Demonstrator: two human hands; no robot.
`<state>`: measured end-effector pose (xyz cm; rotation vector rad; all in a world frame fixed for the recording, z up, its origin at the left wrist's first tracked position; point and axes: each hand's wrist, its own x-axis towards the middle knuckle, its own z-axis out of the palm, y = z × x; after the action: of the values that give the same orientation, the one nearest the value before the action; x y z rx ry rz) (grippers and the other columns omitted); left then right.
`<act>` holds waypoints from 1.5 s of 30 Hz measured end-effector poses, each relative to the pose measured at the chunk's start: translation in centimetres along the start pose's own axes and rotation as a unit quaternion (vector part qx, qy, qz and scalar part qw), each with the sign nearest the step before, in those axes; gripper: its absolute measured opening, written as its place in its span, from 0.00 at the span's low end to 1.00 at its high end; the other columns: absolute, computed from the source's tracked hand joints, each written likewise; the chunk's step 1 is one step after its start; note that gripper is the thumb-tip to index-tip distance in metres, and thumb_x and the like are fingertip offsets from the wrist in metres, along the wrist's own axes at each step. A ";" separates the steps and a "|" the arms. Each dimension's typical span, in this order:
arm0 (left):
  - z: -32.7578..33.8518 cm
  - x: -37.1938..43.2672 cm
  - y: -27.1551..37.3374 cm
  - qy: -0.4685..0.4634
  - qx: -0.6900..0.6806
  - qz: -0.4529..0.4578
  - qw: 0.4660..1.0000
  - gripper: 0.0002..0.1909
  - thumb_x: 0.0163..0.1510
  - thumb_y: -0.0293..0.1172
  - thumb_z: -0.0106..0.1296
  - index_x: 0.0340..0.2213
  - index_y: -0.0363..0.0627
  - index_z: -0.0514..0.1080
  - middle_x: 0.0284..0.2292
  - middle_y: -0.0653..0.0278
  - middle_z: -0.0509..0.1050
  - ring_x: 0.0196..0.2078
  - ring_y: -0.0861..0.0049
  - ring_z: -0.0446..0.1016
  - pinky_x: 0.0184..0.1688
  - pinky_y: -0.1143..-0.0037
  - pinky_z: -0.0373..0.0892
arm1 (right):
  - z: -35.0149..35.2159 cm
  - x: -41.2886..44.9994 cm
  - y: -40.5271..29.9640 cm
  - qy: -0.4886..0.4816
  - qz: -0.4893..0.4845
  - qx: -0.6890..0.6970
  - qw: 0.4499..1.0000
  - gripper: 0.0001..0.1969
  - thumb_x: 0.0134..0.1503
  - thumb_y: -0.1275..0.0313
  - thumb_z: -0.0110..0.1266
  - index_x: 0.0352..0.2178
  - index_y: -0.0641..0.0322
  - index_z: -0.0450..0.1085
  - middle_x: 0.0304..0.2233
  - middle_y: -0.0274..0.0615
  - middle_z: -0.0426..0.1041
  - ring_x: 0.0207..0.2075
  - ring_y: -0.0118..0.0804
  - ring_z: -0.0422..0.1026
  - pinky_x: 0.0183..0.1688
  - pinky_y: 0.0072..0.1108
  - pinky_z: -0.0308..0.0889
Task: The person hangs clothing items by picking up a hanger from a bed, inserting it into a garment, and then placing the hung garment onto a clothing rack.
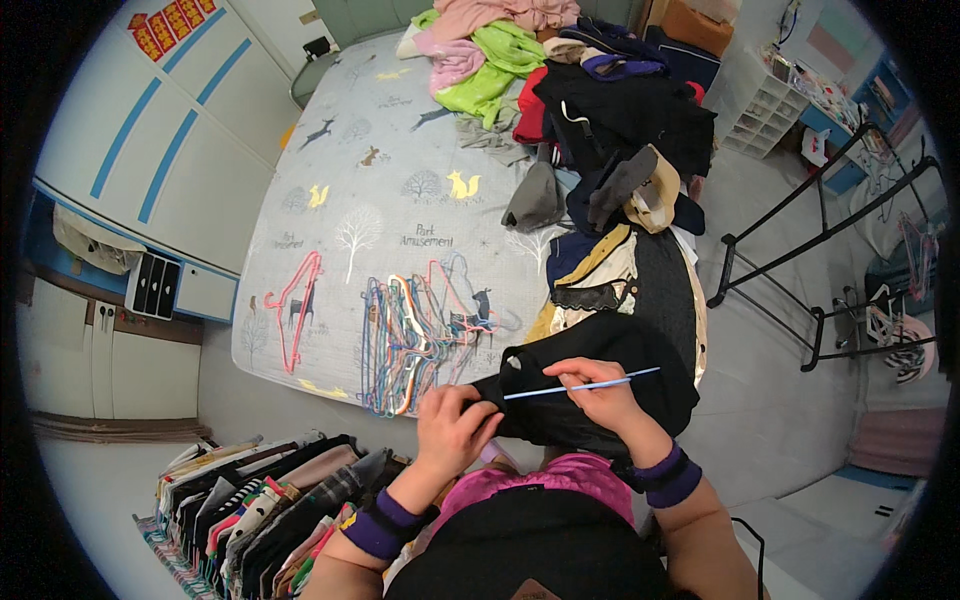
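Note:
My left hand point(454, 427) pinches an edge of a black garment point(630, 345) that lies over the near right corner of the bed. A light blue clothes hanger point(551, 391) is in my right hand point(600, 386), its thin bar reaching across the garment to the cloth beside my left hand. The garment's folds hide the rest of the hanger. Left of the garment, many coloured hangers point(409, 337) lie in a tangled pile on the bed. A pink hanger point(292, 315) lies apart, farther left.
Folded clothes, caps point(652, 195) and a heap of clothing point(622, 112) cover the bed's right side. A black metal rack frame point(780, 262) stands on the floor at right. Hung clothes point(262, 510) fill a rack at lower left. White cabinets point(187, 90) stand beyond the bed's left side.

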<state>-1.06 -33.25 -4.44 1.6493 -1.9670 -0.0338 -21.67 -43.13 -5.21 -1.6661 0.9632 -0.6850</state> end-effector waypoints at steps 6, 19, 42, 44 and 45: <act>-6.2 -1.0 0.8 -0.113 0.079 -0.020 0.990 0.12 0.36 0.36 0.59 0.23 0.47 0.68 0.22 0.67 0.67 0.26 0.71 0.66 0.26 0.73 0.61 | 1.6 -1.1 -4.0 -0.064 0.008 0.197 0.978 0.07 0.51 0.78 0.47 0.33 0.65 0.70 0.12 0.29 0.63 0.14 0.18 0.59 0.16 0.10 0.52; -15.4 -0.7 1.0 0.028 -0.012 -0.075 0.997 0.07 0.39 0.28 0.56 0.20 0.41 0.69 0.14 0.60 0.64 0.16 0.66 0.65 0.18 0.73 0.59 | -6.0 1.4 -2.3 0.434 0.011 0.283 0.855 0.12 0.53 0.68 0.46 0.37 0.62 0.64 0.26 0.34 0.63 0.27 0.24 0.60 0.31 0.15 0.57; -23.8 -6.0 0.5 0.081 0.026 -0.138 0.987 0.05 0.35 0.24 0.54 0.19 0.37 0.69 0.13 0.60 0.64 0.16 0.68 0.64 0.19 0.76 0.58 | 9.3 6.7 0.6 -0.052 -0.094 0.206 0.973 0.14 0.36 0.84 0.51 0.29 0.61 0.70 0.19 0.28 0.63 0.22 0.20 0.62 0.26 0.12 0.58; -24.0 -6.9 -0.7 0.088 0.041 -0.128 0.987 0.05 0.35 0.24 0.55 0.19 0.38 0.69 0.13 0.60 0.64 0.16 0.68 0.64 0.19 0.77 0.58 | 6.9 7.1 -1.4 -0.111 -0.070 0.160 0.978 0.12 0.36 0.83 0.51 0.27 0.61 0.69 0.16 0.24 0.61 0.19 0.16 0.58 0.23 0.10 0.54; -23.8 -7.2 -1.3 0.077 0.093 -0.127 0.984 0.06 0.35 0.24 0.56 0.19 0.39 0.70 0.13 0.61 0.64 0.16 0.68 0.64 0.19 0.76 0.58 | 6.4 7.0 -2.5 -0.072 -0.103 0.128 0.984 0.12 0.36 0.83 0.52 0.27 0.61 0.69 0.15 0.25 0.60 0.18 0.17 0.58 0.22 0.11 0.54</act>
<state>10.93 -19.08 12.15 1.9546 -1.6778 0.1807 -12.22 -45.67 -4.83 -1.5732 0.5778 -0.7791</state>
